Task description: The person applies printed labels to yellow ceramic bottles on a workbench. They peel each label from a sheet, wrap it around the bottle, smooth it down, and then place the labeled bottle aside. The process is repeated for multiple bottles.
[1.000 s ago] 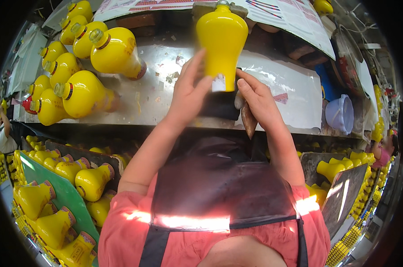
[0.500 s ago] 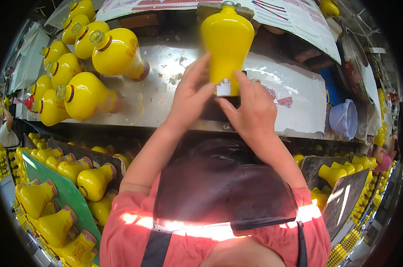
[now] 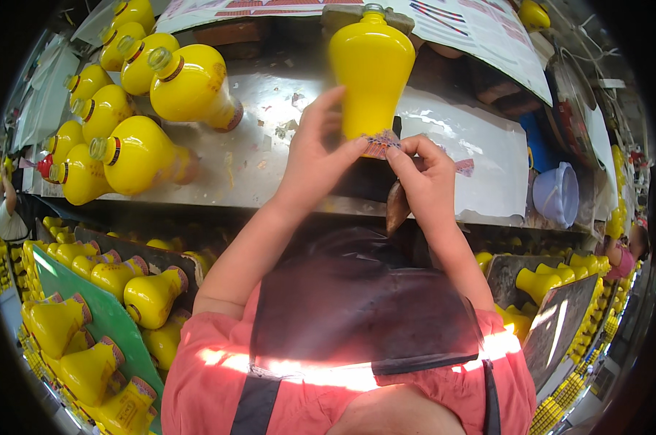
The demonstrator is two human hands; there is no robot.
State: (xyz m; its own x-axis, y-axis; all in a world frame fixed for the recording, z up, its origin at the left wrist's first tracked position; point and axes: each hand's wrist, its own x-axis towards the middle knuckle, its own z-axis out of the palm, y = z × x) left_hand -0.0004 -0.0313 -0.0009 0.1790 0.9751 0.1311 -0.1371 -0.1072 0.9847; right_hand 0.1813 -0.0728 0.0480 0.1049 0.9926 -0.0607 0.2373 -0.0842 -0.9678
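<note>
A glossy yellow bottle [image 3: 372, 69] lies on its side at the middle of the bench, its clear glass neck pointing away from me. My left hand [image 3: 317, 148] grips the narrow lower end from the left, its thumb on the base. Around that base runs a patterned band [image 3: 380, 143], apparently a decal. My right hand [image 3: 426, 174] pinches the band's right part between thumb and forefinger. Below that palm hangs a flat brown piece [image 3: 397, 209], seemingly tucked under the other fingers; its kind is unclear.
Several yellow bottles [image 3: 186, 83] lie on the metal bench [image 3: 262, 156] at left. White paper [image 3: 491, 170] and a small lilac bucket [image 3: 556, 194] are to the right. Printed sheets [image 3: 480, 36] cover a raised ledge behind. Racks of bottles [image 3: 154, 297] flank me.
A patterned band now shows on the base where a white patch was. My right hand has gone from spread fingers to a pinch, and the brown piece has come into sight.
</note>
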